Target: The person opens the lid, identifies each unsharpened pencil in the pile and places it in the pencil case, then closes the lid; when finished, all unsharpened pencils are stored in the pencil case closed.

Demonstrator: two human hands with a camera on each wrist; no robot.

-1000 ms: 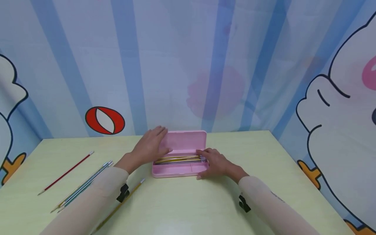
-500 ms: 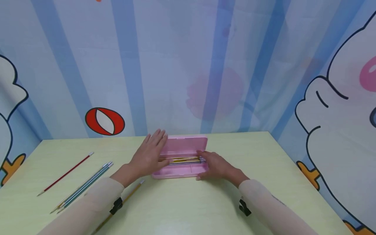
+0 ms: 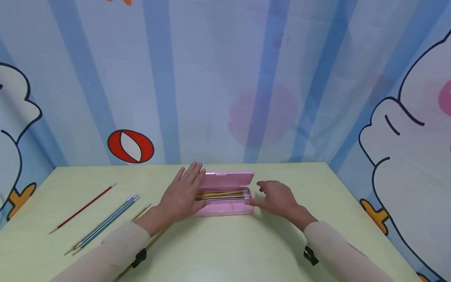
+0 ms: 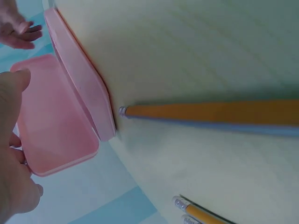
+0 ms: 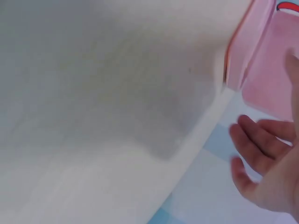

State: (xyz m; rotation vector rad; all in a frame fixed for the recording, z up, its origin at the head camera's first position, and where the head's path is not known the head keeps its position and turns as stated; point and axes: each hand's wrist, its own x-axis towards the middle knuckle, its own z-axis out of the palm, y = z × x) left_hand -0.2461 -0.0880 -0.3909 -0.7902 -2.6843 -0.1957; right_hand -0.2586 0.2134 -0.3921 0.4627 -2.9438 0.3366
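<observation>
A pink pencil case (image 3: 216, 210) lies at the back of the table, its lid (image 3: 229, 179) tilted partway up. Several pencils (image 3: 222, 194) lie side by side in its long rear compartment. My left hand (image 3: 181, 196) is at the case's left end, fingers straight and touching the lid; its thumb lies in front of the lid in the left wrist view, other fingertips partly hidden behind. Off the right end, my right hand (image 3: 280, 197) holds nothing, its fingers loosely bent; the right wrist view shows these fingers (image 5: 261, 144) apart from the case.
Left on the table are a red pencil (image 3: 84, 206), a bundle of blue-green and gold pencils (image 3: 105, 223), and gold pencils (image 3: 160, 235) partly under my left forearm. A printed curtain (image 3: 211, 98) stands behind the table's back edge (image 3: 292, 162).
The lid has come further down toward the case, with my left hand along it. My right hand has left the case's right end and moved to the right. The view has shifted slightly.
</observation>
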